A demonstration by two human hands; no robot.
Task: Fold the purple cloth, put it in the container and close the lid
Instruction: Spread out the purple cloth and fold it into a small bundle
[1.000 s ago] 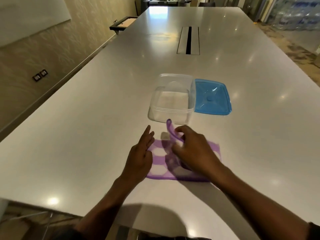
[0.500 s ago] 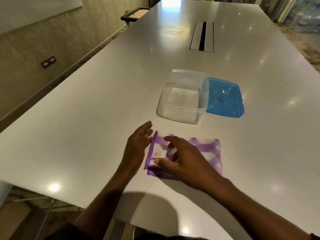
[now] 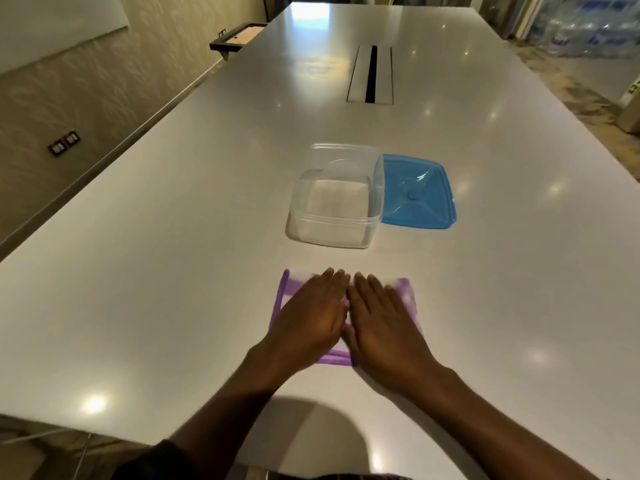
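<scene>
Folding step — left hand (image 3: 311, 317) and right hand (image 3: 384, 323) press the purple cloth (image 3: 282, 296) flat, fingers spread, gripping nothing; next, another fold to fit the clear container (image 3: 332, 233).

No text, label, brand or number can be read anywhere. At about two o'clock, at the frame's right edge, a white sign (image 3: 634, 90) bears a green mark, too small and cut off to make out.
</scene>
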